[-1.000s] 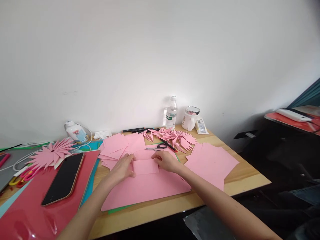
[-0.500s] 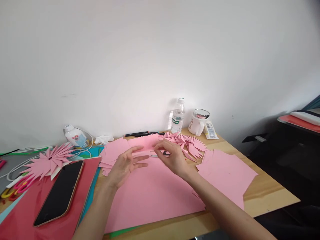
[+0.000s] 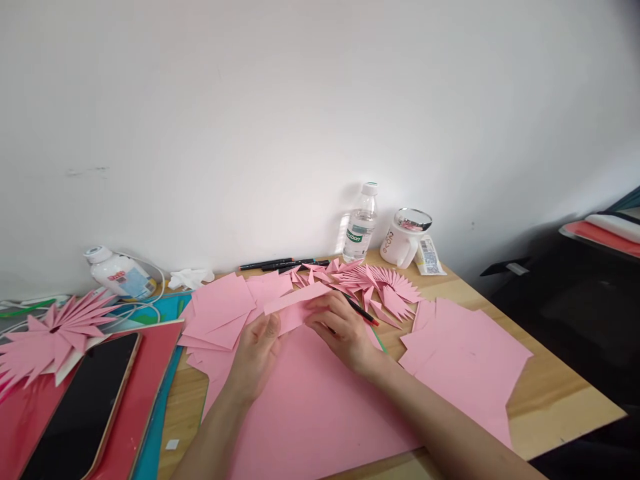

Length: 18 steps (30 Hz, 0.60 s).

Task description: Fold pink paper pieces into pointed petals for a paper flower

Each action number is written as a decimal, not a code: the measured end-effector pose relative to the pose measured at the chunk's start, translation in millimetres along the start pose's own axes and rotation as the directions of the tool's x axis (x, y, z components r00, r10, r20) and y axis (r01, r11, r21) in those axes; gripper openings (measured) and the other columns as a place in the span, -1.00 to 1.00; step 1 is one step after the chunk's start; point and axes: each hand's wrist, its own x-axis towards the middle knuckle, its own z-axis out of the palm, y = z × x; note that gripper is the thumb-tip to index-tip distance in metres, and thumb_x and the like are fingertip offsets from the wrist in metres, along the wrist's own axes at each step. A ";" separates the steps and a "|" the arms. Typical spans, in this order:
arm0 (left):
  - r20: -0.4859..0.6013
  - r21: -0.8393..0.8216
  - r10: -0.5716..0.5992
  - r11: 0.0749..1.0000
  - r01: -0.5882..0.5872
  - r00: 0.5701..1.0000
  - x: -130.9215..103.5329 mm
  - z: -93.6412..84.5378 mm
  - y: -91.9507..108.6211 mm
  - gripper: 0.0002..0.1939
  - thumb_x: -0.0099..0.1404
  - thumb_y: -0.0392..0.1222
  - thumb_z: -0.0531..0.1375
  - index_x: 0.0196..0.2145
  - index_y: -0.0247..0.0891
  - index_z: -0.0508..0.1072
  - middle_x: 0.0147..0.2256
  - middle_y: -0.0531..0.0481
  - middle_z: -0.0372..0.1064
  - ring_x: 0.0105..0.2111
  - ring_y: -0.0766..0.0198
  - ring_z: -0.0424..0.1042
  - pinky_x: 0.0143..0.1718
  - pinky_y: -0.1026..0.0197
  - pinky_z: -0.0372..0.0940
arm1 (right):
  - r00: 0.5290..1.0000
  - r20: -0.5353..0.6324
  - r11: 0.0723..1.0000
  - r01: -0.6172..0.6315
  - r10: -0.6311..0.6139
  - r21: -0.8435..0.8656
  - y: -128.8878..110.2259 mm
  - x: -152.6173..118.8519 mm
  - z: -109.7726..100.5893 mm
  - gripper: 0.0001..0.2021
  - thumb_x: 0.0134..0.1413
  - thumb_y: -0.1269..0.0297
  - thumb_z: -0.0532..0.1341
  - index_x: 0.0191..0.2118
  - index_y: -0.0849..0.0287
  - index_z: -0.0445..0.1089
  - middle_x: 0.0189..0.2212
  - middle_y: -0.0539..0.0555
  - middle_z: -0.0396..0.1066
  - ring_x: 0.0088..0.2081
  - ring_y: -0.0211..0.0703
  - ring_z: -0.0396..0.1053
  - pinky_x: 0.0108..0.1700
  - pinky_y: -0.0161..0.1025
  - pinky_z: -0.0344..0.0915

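Note:
A small folded piece of pink paper (image 3: 296,305) is held up between both hands, above a large pink sheet (image 3: 320,407) on the table. My left hand (image 3: 257,353) pinches its left end, thumb on top. At its right end are the bent, closed fingers of my right hand (image 3: 343,330). Left of the hands lies a pile of pink paper pieces (image 3: 220,310). Beyond my right hand are folded pink pieces and a fanned pink ring (image 3: 390,287). A dark pen with a red tip (image 3: 363,311) lies beside my right hand.
A water bottle (image 3: 360,223) and a white mug (image 3: 403,243) stand near the wall. More pink sheets (image 3: 465,363) lie at the right. On the left are a phone (image 3: 83,413) on a red folder, a pink paper pinwheel (image 3: 60,333) and a white bottle (image 3: 120,272).
The pink piece has come up between the hands, and my left hand has closed on it. The view has shifted, so the phone and pinwheel sit farther left.

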 end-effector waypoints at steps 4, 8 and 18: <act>-0.013 -0.059 -0.042 0.997 0.041 0.999 -0.6 0.5 -0.5 -0.68 0.18 0.00 0.17 -0.19 -0.22 0.50 0.06 -0.15 0.28 0.11 -0.01 0.15 0.06 -0.06 0.14 | 0.999 0.049 0.999 0.018 -0.016 -0.048 8.3 -6.3 4.3 -0.82 0.08 0.43 0.15 -0.18 0.09 0.35 -0.21 0.14 0.36 -0.06 -0.06 0.24 -0.10 -0.01 0.29; -0.019 0.049 -0.093 0.994 0.094 0.995 -1.3 -5.8 -3.8 -0.61 0.18 0.00 0.16 -0.06 -0.20 0.43 0.04 -0.13 0.30 0.13 0.02 0.13 0.05 0.01 0.15 | 0.997 0.064 0.997 0.046 -0.042 -0.061 10.8 -9.5 6.1 -0.80 0.08 0.50 0.13 -0.23 0.06 0.37 -0.23 0.10 0.37 -0.08 -0.09 0.23 -0.10 -0.03 0.30; 0.016 0.132 -0.185 0.975 0.181 0.983 -1.9 -23.6 -4.7 -0.48 0.11 -0.04 0.24 0.03 -0.19 0.36 -0.29 -0.11 0.47 -0.13 0.08 0.37 -0.13 0.12 0.27 | 0.993 0.095 0.996 0.060 -0.067 0.070 2.9 -6.6 -0.2 -0.80 -0.01 0.55 0.09 -0.30 0.12 0.31 -0.19 0.11 0.34 0.04 -0.06 0.18 0.01 0.02 0.24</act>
